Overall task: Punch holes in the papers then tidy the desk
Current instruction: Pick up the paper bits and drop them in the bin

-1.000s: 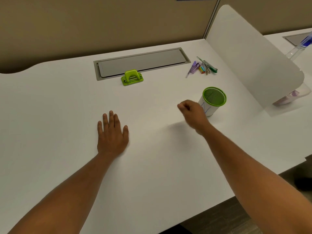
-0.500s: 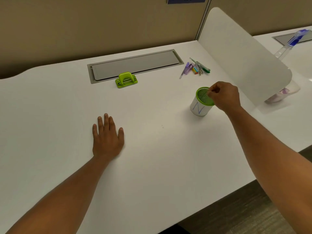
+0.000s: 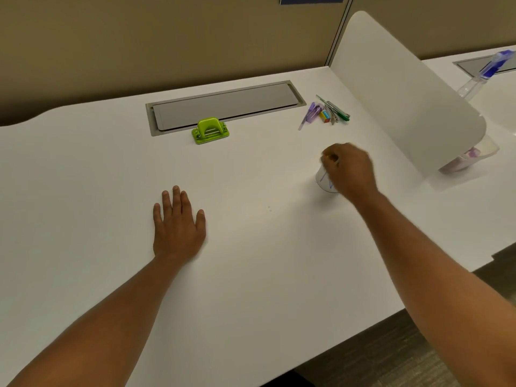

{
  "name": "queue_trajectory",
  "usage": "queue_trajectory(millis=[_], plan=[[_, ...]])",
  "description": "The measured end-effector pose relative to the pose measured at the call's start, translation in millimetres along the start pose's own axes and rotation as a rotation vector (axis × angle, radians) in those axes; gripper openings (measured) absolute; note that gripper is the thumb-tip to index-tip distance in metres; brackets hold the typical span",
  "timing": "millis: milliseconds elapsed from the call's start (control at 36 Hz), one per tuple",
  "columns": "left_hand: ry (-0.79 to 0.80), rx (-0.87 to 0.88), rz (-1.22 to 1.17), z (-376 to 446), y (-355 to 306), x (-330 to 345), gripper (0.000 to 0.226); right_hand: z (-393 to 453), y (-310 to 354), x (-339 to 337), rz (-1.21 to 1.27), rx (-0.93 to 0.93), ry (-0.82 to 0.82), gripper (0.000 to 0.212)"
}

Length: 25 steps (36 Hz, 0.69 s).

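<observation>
Hovering over the small white cup with blue scribbles (image 3: 324, 181), the right hand (image 3: 350, 170) has its fingers (image 3: 329, 157) bunched together at the cup's mouth, as if pinching something tiny; whether they hold a scrap or nothing at all I cannot tell, since the hand hides the rim and whatever lies between the fingertips. The left hand (image 3: 178, 222) lies flat on the white surface (image 3: 97, 191), fingers straight and slightly spread, holding nothing. No sheets of paper show anywhere, and the bright green plastic hole punch (image 3: 210, 131) sits at the far side, just in front of the grey recessed cable tray lid (image 3: 223, 106), well apart from both hands. This looks like the tidying stage, most likely dropping bits of waste into the cup. To do it well, the fingers should part only when squarely above the opening and low to it, so light scraps do not drift out. A few pale specks (image 3: 269, 208) lie on the surface between the two hands and would need picking up too. The loose cluster of purple, green and orange stationery (image 3: 325, 113) at the far right, near the curved white divider panel (image 3: 405, 93), is still ungathered.
</observation>
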<state>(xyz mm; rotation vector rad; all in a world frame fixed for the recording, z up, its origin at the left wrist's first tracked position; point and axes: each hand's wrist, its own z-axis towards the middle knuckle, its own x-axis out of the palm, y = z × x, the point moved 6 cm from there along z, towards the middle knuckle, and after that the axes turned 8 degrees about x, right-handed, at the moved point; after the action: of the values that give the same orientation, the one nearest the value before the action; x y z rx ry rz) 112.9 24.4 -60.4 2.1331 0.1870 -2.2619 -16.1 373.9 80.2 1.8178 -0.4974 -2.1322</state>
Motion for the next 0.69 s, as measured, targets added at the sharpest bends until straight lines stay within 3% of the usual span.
queue_trajectory(millis=[83,278,472,694], plan=[[0.006,-0.003,0.001,0,0,0,0.072,-29,24,39,0.079,-0.124,0.207,0.01],[-0.005,-0.006,-0.013,0,0,1,0.072,-69,25,108,0.143,-0.082,0.463,0.011],[-0.017,0.001,0.011,-2,-1,-1,0.069,-72,26,119,0.056,-0.204,0.445,0.019],[-0.014,0.005,0.001,-1,-1,-2,0.071,-72,36,122,-0.03,-0.245,0.362,0.01]])
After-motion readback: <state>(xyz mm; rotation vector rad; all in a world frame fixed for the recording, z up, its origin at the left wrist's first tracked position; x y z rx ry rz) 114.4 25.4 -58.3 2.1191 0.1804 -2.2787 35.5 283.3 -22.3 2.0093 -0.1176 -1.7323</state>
